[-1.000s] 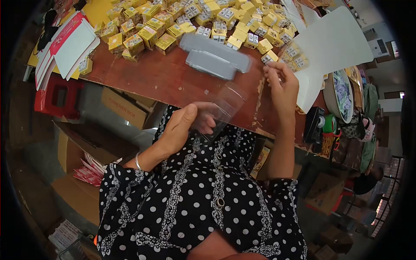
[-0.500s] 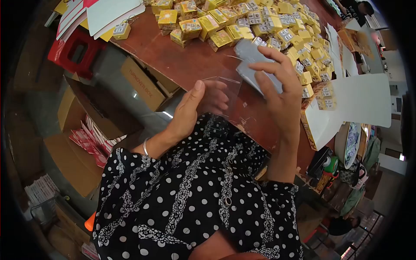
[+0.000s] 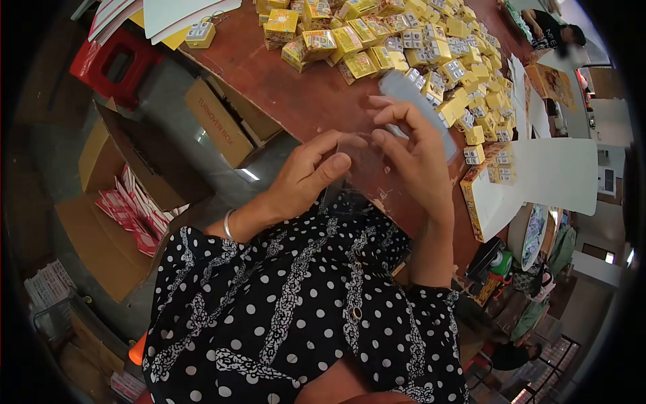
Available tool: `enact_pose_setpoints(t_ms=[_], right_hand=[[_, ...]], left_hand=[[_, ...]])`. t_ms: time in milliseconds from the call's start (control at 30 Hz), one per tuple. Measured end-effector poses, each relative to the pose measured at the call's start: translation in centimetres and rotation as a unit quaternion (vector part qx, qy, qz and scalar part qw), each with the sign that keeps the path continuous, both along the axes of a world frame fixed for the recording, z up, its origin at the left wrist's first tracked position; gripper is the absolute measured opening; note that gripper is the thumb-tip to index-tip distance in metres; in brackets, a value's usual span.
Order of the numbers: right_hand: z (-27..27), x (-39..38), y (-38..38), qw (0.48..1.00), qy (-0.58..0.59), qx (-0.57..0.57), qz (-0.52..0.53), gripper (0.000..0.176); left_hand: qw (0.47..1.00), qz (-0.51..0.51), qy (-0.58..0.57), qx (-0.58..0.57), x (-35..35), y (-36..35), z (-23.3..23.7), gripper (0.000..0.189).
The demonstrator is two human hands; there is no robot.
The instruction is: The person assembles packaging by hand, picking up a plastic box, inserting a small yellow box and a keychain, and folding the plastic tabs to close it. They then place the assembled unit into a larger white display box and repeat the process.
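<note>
My left hand (image 3: 313,168) is closed on a clear plastic bag (image 3: 353,151), thumb on the near side. The bag is see-through, so its outline is hard to follow. At its right edge is my right hand (image 3: 420,158), thumb and curled forefinger drawn close together on the plastic. Behind the right hand, a stack of translucent plastic bags (image 3: 404,91) lies on the red-brown table (image 3: 262,81), partly hidden by the fingers. Beyond it is a large heap of small yellow boxes (image 3: 360,65) and yellow blocks with pale square faces (image 3: 454,71).
An open display box (image 3: 484,192) with a raised white flap stands at the table's right. One yellow block with a ring (image 3: 200,34) sits near the left edge. On the floor are cartons (image 3: 215,121), a red stool (image 3: 111,67) and a box of red-and-white card pieces (image 3: 138,212). People are in the background.
My right hand has come down and left, from above the bag stack to the bag in my left hand. My left hand has turned slightly. The view has shifted a little.
</note>
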State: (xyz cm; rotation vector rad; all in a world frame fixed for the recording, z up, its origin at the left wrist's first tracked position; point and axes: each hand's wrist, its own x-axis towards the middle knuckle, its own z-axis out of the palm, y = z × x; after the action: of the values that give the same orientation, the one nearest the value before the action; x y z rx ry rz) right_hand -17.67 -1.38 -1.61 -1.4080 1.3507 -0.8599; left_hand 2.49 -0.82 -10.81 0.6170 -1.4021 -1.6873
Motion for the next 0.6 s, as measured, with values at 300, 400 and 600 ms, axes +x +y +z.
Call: enact_pose_setpoints(t_ms=[300, 400, 600], right_hand=[[-0.1, -2.8, -0.5, 0.977, -0.187, 0.032, 0.095, 0.014], [-0.7, -2.2, -1.1, 0.973, -0.210, 0.010, 0.096, 0.014], [-0.5, -1.0, -6.9, 0.989, -0.015, -0.122, -0.083, 0.027]], left_hand=[[0.932, -0.176, 0.259, 0.185, -0.9, -0.1, -0.2, 0.065], [0.908, -0.191, 0.290, 0.233, -1.0, 0.0, -0.4, 0.069], [0.986, -0.076, 0.110, 0.104, 1.9, -2.5, 0.1, 0.068]])
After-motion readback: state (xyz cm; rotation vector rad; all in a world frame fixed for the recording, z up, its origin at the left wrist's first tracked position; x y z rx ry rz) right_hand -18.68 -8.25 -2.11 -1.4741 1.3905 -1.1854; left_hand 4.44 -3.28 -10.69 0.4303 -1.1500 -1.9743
